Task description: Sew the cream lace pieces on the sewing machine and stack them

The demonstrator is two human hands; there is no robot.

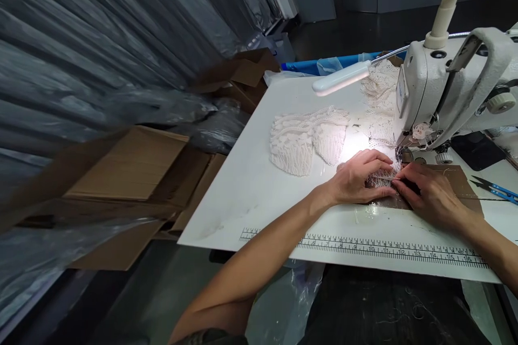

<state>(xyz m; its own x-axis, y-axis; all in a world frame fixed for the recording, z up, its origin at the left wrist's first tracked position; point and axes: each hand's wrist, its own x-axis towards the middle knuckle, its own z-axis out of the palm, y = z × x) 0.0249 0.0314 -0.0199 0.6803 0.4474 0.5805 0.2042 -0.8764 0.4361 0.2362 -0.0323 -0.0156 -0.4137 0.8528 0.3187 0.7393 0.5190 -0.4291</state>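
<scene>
White lace fabric [380, 179] lies at the needle area of the sewing machine [429, 83], on a brown plate. Spread over its left side, my left hand [360, 175] presses it down with fingers stretched out. My right hand [431, 191] pinches the near right edge of the lace between thumb and fingertips, just in front of the presser foot [400, 154]. Part of the lace is hidden beneath both hands. To the left lies another gathered white lace piece [309, 137], apart from my hands. More lace [380, 86] is heaped behind the needle.
A lamp [342, 78] reaches over the white table [251, 188]. Blue thread snips [496, 190] and a dark flat object [477, 150] lie at the right. A printed ruler [364, 247] runs along the front edge. Cardboard boxes [125, 167] and plastic-covered goods stand left.
</scene>
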